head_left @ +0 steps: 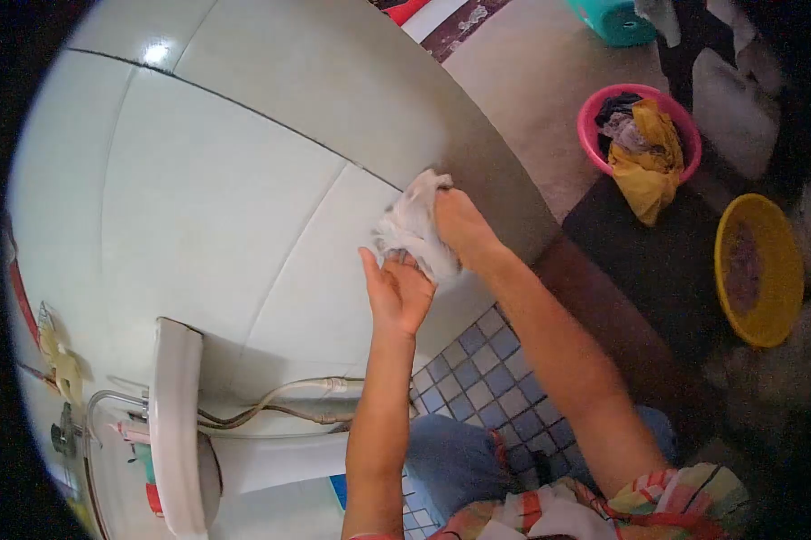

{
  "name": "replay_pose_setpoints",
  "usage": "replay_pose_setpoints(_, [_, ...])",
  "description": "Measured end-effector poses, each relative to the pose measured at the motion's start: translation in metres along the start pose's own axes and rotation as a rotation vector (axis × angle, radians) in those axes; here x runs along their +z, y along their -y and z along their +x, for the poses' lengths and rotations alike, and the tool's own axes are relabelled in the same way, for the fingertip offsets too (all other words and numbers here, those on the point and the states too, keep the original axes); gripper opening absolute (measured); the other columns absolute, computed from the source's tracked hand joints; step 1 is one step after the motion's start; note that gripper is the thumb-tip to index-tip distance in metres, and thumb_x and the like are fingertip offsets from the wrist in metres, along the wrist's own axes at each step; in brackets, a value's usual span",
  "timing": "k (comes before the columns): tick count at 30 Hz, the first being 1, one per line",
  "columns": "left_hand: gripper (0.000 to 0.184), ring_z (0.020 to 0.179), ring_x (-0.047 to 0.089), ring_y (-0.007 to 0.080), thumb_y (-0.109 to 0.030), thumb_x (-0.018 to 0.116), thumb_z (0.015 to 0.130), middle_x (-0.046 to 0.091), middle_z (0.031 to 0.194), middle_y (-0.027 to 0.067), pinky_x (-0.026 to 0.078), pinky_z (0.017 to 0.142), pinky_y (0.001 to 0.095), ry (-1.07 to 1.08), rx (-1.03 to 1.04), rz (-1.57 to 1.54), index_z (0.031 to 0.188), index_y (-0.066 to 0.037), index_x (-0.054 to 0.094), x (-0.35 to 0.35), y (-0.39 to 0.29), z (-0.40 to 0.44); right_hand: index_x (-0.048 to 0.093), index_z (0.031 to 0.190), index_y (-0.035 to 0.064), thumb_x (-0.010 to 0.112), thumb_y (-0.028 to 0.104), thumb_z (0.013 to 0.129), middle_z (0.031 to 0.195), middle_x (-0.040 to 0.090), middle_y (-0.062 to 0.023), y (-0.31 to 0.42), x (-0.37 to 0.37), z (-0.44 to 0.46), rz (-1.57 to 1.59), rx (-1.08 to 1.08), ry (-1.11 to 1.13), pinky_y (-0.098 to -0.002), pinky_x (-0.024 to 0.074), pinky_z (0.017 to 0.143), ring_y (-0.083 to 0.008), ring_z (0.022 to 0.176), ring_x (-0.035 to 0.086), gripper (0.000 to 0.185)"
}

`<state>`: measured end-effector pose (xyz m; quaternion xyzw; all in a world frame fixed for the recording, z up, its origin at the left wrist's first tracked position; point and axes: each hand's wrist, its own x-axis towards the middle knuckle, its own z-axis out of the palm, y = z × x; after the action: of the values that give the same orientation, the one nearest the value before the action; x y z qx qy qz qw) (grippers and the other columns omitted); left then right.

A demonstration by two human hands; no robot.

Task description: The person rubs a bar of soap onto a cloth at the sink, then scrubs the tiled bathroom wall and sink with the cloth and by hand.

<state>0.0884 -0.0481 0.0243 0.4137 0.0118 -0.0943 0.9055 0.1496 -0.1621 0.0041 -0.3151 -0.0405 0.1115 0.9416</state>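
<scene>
A crumpled whitish cloth (pixel 414 225) is bunched up in front of the pale tiled wall. My right hand (pixel 459 220) is closed around its right side, with the fingertips mostly hidden. Just below and left, my left hand (pixel 400 290) has its palm turned up and its thumb stretched out to the side. Its fingers are partly bent and touch the lower edge of the cloth, without a visible grip on it.
A white washbasin (pixel 173 423) with a tap and hoses (pixel 279 400) is at lower left. To the right stand a pink tub (pixel 588 135) of clothes, a yellow basin (pixel 770 306) and a teal container (pixel 621 25). Blue-grey tiles (pixel 486 369) cover part of the floor.
</scene>
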Motion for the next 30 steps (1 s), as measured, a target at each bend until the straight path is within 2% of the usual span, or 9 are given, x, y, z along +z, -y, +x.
replay_pose_setpoints(1, [0.055,0.117,0.043,0.0248,-0.047,0.034,0.090,0.043,0.128,0.0105,0.038,0.095,0.0398,-0.065,-0.011,0.145,0.127,-0.007,0.036,0.000,0.001,0.001,0.058,0.089,-0.0036,0.042,0.021,0.084,0.080,0.062,-0.0093,0.001,-0.005,0.001,-0.402,-0.129,0.103,-0.0341,0.0461,0.062,-0.0212,0.069,0.058,0.029])
replay_pose_setpoints(4, [0.045,0.110,0.049,0.0249,-0.038,0.042,0.090,0.048,0.123,0.0100,0.043,0.089,0.0373,-0.176,-0.084,0.236,0.124,-0.008,0.041,-0.024,-0.004,-0.004,0.059,0.086,0.0005,0.045,0.016,0.086,0.079,0.058,-0.0058,-0.007,-0.004,0.005,-0.635,-0.079,0.309,-0.0266,0.0430,0.058,-0.0098,0.072,0.051,0.021])
replay_pose_setpoints(9, [0.038,0.106,0.051,0.0263,-0.028,0.047,0.088,0.053,0.115,0.0112,0.041,0.092,0.0406,-0.308,0.133,0.222,0.117,-0.003,0.047,-0.011,-0.040,-0.024,0.060,0.094,0.0013,0.054,0.021,0.082,0.081,0.058,-0.0050,-0.015,-0.012,0.012,-0.648,-0.040,0.425,-0.0277,0.0417,0.059,-0.0107,0.071,0.051,0.024])
replay_pose_setpoints(12, [0.045,0.110,0.046,0.0297,-0.034,0.046,0.089,0.048,0.118,0.0164,0.038,0.094,0.0461,-0.359,0.662,0.461,0.117,0.000,0.044,0.044,-0.103,-0.041,0.059,0.094,0.0005,0.061,0.023,0.077,0.081,0.058,-0.0041,-0.007,-0.018,0.010,-0.501,0.040,0.263,-0.0261,0.0407,0.059,-0.0111,0.069,0.050,0.028])
replay_pose_setpoints(15, [0.030,0.087,0.056,0.0219,-0.017,0.057,0.084,0.055,0.100,0.0114,0.049,0.076,0.0355,-0.378,1.390,0.878,0.106,0.002,0.048,0.102,-0.144,-0.031,0.058,0.094,-0.0007,0.061,0.021,0.078,0.079,0.057,-0.0027,-0.010,-0.025,0.019,-0.526,-0.083,0.305,-0.0250,0.0400,0.058,-0.0101,0.069,0.050,0.028])
replay_pose_setpoints(18, [0.016,0.076,0.054,0.0166,-0.010,0.062,0.080,0.058,0.083,0.0066,0.047,0.068,0.0311,-0.556,1.678,1.337,0.089,0.000,0.056,0.123,-0.155,0.023,0.061,0.086,-0.0003,0.064,0.022,0.073,0.072,0.060,-0.0068,-0.012,-0.023,0.023,-0.621,-0.291,0.212,-0.0290,0.0444,0.060,-0.0143,0.066,0.055,0.026])
replay_pose_setpoints(21, [0.027,0.074,0.052,0.0317,-0.020,0.065,0.068,0.054,0.083,0.0121,0.040,0.063,0.0401,-0.097,2.070,2.203,0.088,-0.005,0.055,0.102,-0.130,0.066,0.060,0.085,-0.0005,0.062,0.020,0.074,0.069,0.060,-0.0088,-0.003,-0.017,0.021,-0.708,-0.316,0.200,-0.0321,0.0455,0.061,-0.0170,0.065,0.056,0.024])
replay_pose_setpoints(25, [0.027,0.068,0.049,0.0283,-0.028,0.069,0.064,0.051,0.074,0.0067,0.039,0.061,0.0392,0.629,1.365,2.530,0.077,-0.010,0.053,0.055,-0.069,0.064,0.059,0.084,0.0000,0.057,0.014,0.078,0.071,0.058,-0.0027,-0.008,-0.007,0.019,-0.606,-0.266,0.247,-0.0258,0.0424,0.053,-0.0104,0.062,0.053,0.015])
replay_pose_setpoints(30, [0.018,0.077,0.055,0.0262,-0.020,0.062,0.075,0.057,0.084,0.0091,0.043,0.066,0.0336,0.079,0.868,2.117,0.085,-0.007,0.056,0.076,-0.060,0.058,0.050,0.102,0.0024,0.058,0.015,0.080,0.084,0.057,-0.0060,0.001,0.002,0.006,-0.087,0.067,0.356,-0.0273,0.0442,0.052,-0.0143,0.065,0.057,0.027])
